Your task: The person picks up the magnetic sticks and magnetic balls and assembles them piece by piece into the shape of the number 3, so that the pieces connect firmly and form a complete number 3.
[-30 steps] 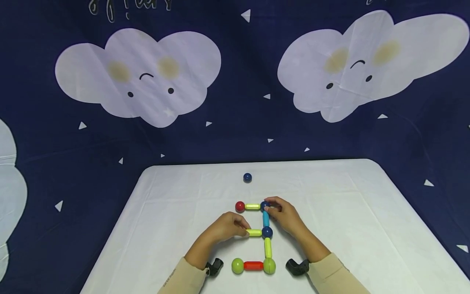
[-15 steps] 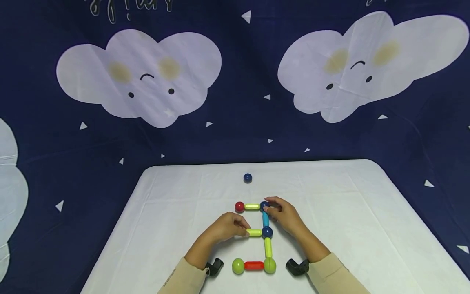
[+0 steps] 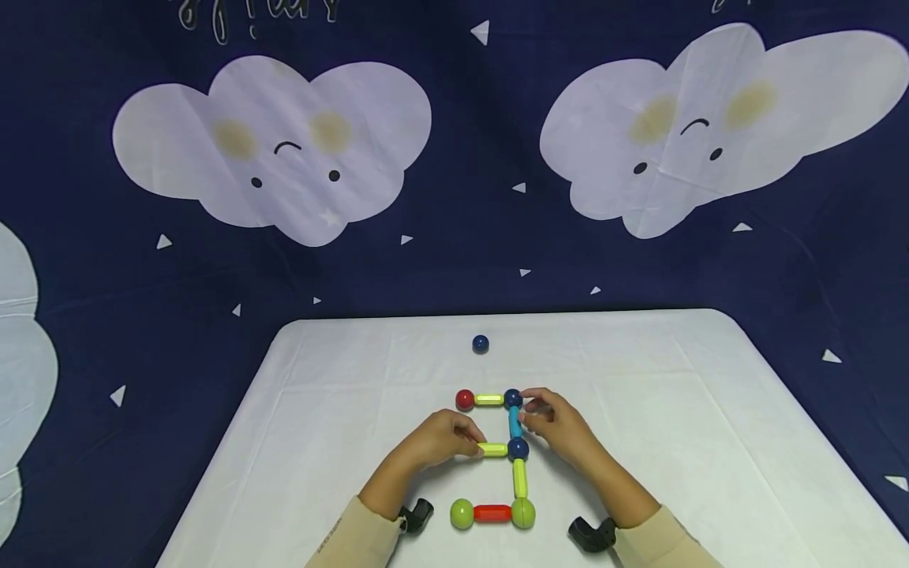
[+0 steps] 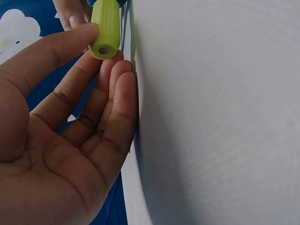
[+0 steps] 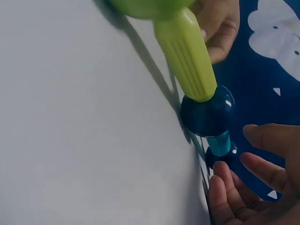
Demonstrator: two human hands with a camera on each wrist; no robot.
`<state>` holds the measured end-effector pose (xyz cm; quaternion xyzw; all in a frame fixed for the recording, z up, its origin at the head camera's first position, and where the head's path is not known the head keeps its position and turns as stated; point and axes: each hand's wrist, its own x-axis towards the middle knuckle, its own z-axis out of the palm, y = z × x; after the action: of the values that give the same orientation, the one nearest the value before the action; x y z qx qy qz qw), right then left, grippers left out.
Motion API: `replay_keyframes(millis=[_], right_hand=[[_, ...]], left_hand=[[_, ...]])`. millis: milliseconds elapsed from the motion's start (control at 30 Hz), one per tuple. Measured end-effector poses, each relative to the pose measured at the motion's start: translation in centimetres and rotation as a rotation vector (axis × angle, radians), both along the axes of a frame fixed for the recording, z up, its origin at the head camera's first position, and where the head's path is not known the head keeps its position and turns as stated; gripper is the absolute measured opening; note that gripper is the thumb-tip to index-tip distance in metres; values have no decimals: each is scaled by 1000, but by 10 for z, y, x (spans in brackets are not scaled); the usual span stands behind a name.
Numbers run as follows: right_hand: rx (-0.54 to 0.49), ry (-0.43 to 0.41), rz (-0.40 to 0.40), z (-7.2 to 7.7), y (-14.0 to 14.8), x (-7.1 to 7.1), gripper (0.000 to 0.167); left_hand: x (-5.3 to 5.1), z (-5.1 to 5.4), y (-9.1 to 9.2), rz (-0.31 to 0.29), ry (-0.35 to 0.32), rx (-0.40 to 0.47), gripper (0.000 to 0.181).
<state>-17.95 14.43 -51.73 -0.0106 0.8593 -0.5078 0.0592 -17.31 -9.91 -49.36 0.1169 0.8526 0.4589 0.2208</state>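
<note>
My left hand (image 3: 442,439) pinches the free end of a yellow-green magnetic rod (image 3: 495,450) between thumb and forefinger. A metal dot shows in that rod's end (image 4: 104,49) in the left wrist view. Its other end meets the middle dark blue ball (image 3: 518,449). My right hand (image 3: 561,422) is beside the upper dark blue ball (image 3: 513,398) and the light blue rod (image 3: 514,423), thumb and forefinger apart in the right wrist view. From the upper ball another yellow-green rod (image 3: 489,400) leads left to a red ball (image 3: 465,400).
Below the middle ball, a yellow-green rod (image 3: 520,478) runs to a green ball (image 3: 523,513). A red rod (image 3: 492,513) joins it to a second green ball (image 3: 461,513). A loose dark blue ball (image 3: 480,344) lies near the back edge of the white table (image 3: 341,371).
My right hand has let go of the upper dark blue ball and drawn slightly back to the right. The left hand keeps its pinch on the rod in the same place.
</note>
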Motion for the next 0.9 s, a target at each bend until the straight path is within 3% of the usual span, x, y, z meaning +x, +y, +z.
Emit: replay_keyframes(millis=[300, 567, 900], right_hand=[[31, -1, 113, 3, 6, 24, 29], [51, -18, 212, 0, 8, 31, 30], [80, 8, 210, 1, 5, 32, 27]], left_hand=[[1, 1, 0, 4, 2, -13, 10], [0, 1, 1, -7, 15, -18, 10], [-1, 2, 1, -9, 19, -27, 11]])
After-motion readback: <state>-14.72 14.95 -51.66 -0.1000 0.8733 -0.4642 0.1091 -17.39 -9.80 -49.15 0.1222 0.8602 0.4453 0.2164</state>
